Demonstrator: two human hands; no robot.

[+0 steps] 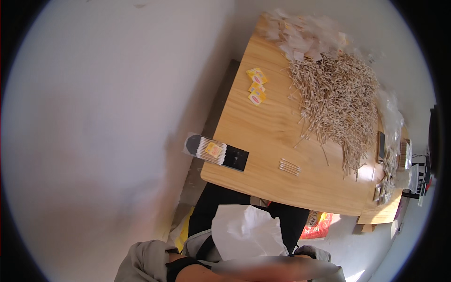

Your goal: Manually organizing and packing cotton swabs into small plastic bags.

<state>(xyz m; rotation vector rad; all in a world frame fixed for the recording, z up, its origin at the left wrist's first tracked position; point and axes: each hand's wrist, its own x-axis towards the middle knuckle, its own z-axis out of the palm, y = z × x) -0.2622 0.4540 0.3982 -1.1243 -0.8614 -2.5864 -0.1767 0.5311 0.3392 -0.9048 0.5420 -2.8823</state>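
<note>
At the bottom edge, a blurred forearm (263,268) under a white bag (246,235); hands hidden, grip impossible to tell. Up ahead on the table (263,127): small swab bundle (289,166), long axis left-right, slightly right of centre.

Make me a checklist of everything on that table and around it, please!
Surface: wooden table, light brown, standing beside a white wall.
Job's things: big heap of cotton swabs; a small loose bunch of swabs lying apart near the front edge; a packed bundle of swabs on a black scale; three small yellow labels.
Clutter: pile of clear bags at the far end; small boxes along the right edge.
Grippers: hands not in view; only blurred forearms at the lower edge, with white tissue on the lap.
Cables: nothing seen.
Surroundings: pale floor, a red and yellow bag under the table.
</note>
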